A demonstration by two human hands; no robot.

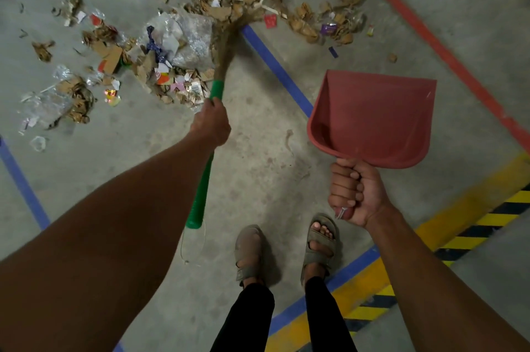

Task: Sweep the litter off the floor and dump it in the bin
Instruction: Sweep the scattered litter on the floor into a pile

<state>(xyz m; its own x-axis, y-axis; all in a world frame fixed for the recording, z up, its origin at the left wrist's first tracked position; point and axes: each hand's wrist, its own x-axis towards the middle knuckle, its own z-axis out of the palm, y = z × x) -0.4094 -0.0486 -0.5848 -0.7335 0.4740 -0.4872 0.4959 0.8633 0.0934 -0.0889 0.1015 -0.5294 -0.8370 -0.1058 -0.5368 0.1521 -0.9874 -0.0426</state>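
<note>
1. The left hand (pixel 212 122) grips the green-handled broom (pixel 210 133); its bristles touch the litter (pixel 172 45) on the concrete floor (pixel 258 151).
2. The right hand (pixel 354 194) grips the red dustpan (pixel 372 119), held up above the floor.

No legible text (litter (pixel 160 65) scraps too blurred)
</note>
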